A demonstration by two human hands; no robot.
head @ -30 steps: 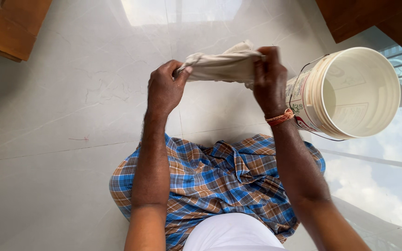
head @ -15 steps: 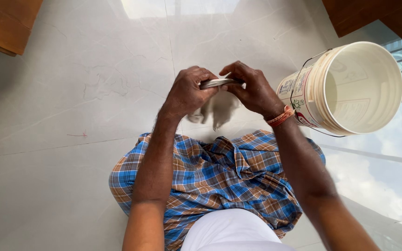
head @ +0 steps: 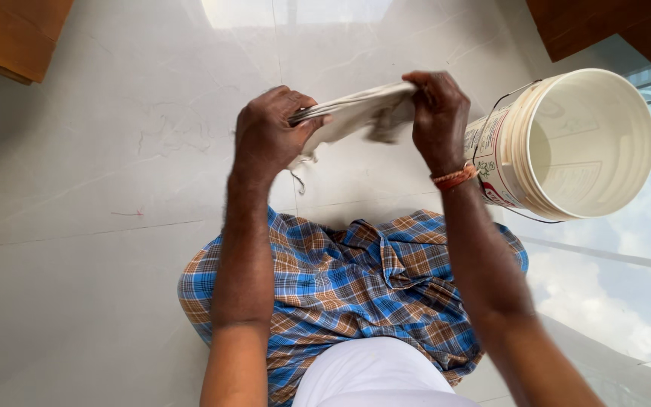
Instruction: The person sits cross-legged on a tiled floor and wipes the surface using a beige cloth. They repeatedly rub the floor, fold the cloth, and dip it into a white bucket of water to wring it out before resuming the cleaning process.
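We grip the soft, off-white cotton cloth [head: 356,113] stretched between our left hand [head: 269,136] and right hand [head: 437,113], both clenched on its ends, beside the empty cream plastic bucket [head: 566,143]; it looks light and limp.

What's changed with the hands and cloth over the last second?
Half a second ago the hands were close together with the cloth bunched between them. Now the left hand and right hand have moved apart and up, pulling the cloth taut again. Both grips held throughout. The bucket stayed put.
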